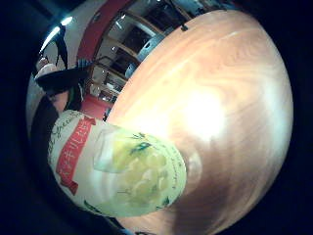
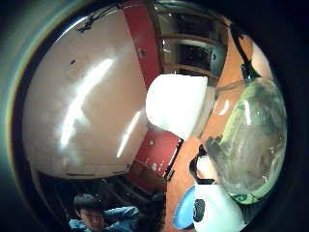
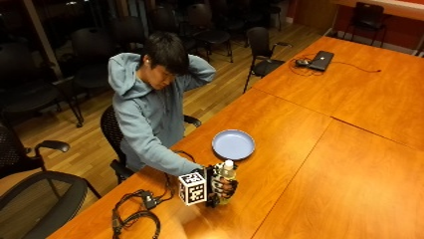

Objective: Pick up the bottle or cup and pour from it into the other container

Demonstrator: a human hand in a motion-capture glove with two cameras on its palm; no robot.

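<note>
In the outside view my gloved right hand (image 3: 222, 188) grips a clear bottle (image 3: 227, 172) with a white cap, held upright just over the wooden table (image 3: 298, 149) near its front edge. In the little finger side palm view, the bottle's pale green label with a red band (image 1: 117, 171) sits close to the palm. From the thumb side I see its clear shoulder (image 2: 251, 140) and white cap (image 2: 178, 104). A white mug with a black handle (image 2: 217, 212) stands beside a blue plate (image 2: 182, 211). The mug does not show in the outside view.
The blue plate (image 3: 233, 144) lies on the table just beyond the hand. A laptop with cables (image 3: 321, 59) sits on the far table. Bare wood stretches to the right (image 3: 344, 189). Cables lie at the table's left end (image 3: 136, 219). The person's bare hand is behind their head.
</note>
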